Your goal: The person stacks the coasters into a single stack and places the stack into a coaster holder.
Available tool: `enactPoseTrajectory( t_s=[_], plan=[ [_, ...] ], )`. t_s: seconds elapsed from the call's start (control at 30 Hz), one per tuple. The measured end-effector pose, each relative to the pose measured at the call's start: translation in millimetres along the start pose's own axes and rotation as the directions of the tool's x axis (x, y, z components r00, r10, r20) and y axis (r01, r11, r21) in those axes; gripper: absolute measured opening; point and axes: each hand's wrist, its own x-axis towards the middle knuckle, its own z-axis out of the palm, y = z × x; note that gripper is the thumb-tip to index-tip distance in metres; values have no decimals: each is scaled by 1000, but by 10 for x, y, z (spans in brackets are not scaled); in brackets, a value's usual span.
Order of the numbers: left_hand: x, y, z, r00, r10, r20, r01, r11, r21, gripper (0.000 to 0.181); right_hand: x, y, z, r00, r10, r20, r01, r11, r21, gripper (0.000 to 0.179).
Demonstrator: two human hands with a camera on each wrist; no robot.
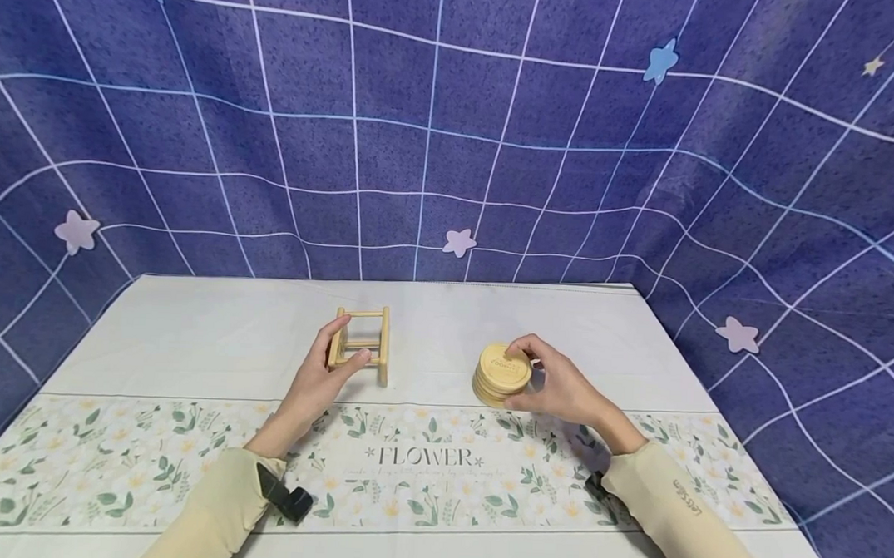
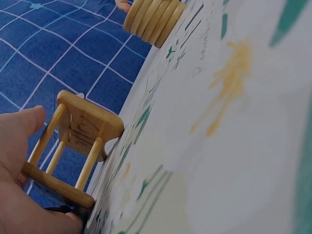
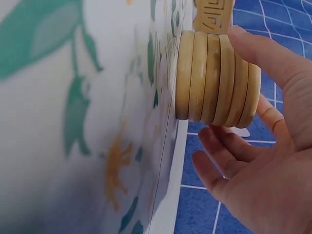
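Note:
A small wooden coaster holder [image 1: 384, 347], two end panels joined by round bars, stands on the table at left of centre. My left hand [image 1: 321, 379] grips its left end, thumb on the near side and fingers at the far side. Carved line patterns show on the inner face of its other panel [image 2: 90, 117] in the left wrist view. To the right is a stack of several round wooden coasters [image 1: 505, 368], the top one engraved. My right hand [image 1: 565, 390] holds the stack's upper part between thumb and index finger; the other fingers [image 3: 236, 146] curve beside it.
A white tablecloth [image 1: 213, 327] covers the table, with a floral band [image 1: 430, 499] printed "FLOWER" across the front. A dark blue curtain [image 1: 392, 160] with grid lines and stars hangs behind and to the sides. Dark straps circle both sleeved wrists.

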Motion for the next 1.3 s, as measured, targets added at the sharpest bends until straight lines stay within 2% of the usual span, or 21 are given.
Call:
enactPoseTrajectory(
  t_s=[0.4,0.57,0.7,0.83,0.97,1.07,1.3],
  plan=[
    [6,28,16,998,52,-46,-50,998,47,81,-68,66,-40,1000,25,18,-25,999,24,68],
    [5,65,39,989,121,-87,-111,988,110,77,-78,101,-43,999,28,37,-30,999,41,70],
    [-15,127,84,973,192,-129,-162,964,210,78,-83,109,-40,997,43,67,-47,997,53,73],
    [-68,223,165,952,272,-144,-218,926,307,81,-94,106,-45,995,54,85,-59,996,60,74],
    [-143,314,263,925,352,-146,-280,887,366,82,-100,115,-51,994,59,94,-65,996,62,74],
    [-196,384,326,910,390,-142,-313,870,380,82,-96,129,-51,993,62,103,-68,996,57,75],
    [-280,526,462,901,425,-80,-366,849,382,81,-62,138,-33,992,42,121,-46,998,32,78]
  ],
)
